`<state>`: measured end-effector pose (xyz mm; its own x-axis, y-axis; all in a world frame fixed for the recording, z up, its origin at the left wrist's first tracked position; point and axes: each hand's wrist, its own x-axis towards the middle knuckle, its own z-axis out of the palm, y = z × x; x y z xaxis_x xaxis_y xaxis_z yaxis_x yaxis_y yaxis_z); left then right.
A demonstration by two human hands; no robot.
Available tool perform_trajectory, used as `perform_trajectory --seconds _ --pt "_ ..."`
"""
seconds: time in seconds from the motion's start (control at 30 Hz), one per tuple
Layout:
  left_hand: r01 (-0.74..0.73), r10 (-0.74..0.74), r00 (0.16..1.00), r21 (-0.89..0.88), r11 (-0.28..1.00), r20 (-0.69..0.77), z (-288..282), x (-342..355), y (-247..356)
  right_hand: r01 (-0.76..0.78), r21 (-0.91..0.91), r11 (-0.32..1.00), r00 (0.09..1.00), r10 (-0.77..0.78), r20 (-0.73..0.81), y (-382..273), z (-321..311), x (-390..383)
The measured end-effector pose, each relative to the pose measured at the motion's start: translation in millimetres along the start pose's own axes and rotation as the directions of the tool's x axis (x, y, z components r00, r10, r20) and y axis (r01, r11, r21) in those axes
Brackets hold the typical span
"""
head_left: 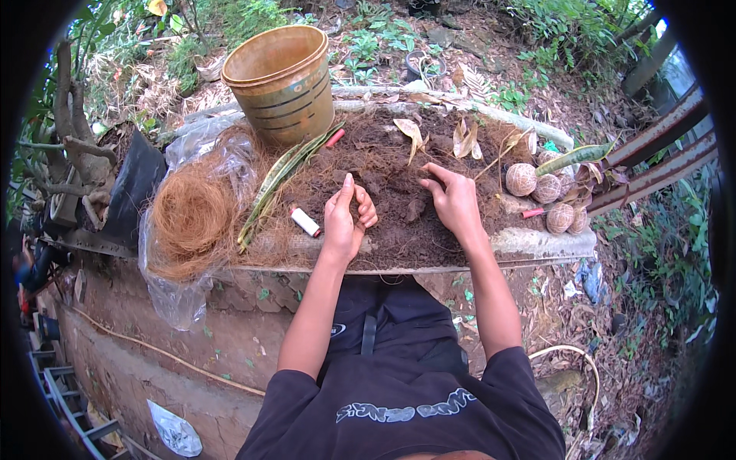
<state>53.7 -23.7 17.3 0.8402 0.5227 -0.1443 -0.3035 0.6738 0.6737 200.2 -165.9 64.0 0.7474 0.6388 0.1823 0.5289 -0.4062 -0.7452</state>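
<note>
Dark loose soil (383, 146) mixed with brown fibre covers the middle of the slab. My left hand (349, 218) is just above the near part of the soil, its thumb raised apart from loosely curled fingers, with nothing seen in it. To its left lies a white thread spool (305, 221) with red ends. My right hand (452, 201) is over the soil on the right; its thumb and forefinger reach left, slightly apart, near a dark clump (415, 209). Its other fingers are partly hidden, and nothing shows between the visible fingertips.
A tall brown plastic pot (295, 103) stands at the back left. Coconut fibre (192, 215) lies on clear plastic. Long green leaves (277, 180) lie beside it. On the right are several string-wrapped balls (521, 179), a red spool (533, 212) and rusty metal bars (652, 176).
</note>
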Motion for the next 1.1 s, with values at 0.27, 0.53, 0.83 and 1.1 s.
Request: perform_trajectory --seconds 0.27,0.53,0.83,1.1 --pt "-0.01 0.015 0.993 0.042 0.999 -0.117 6 -1 5 0.128 0.084 0.988 0.992 -0.128 0.003 -11 21 -13" --pt "-0.022 0.023 0.983 0.009 1.0 -0.183 2 -8 16 0.299 -0.392 0.87 0.948 -0.222 0.23 -7 51 -72" --pt "-0.045 0.047 0.983 0.014 0.999 -0.179 -5 -11 17 0.213 -0.36 0.908 0.969 -0.147 0.2 -26 62 -83" --pt "-0.044 0.047 0.979 0.019 0.999 -0.2 -9 -15 16 0.538 -0.108 0.836 0.818 -0.488 0.304 -14 68 -57"
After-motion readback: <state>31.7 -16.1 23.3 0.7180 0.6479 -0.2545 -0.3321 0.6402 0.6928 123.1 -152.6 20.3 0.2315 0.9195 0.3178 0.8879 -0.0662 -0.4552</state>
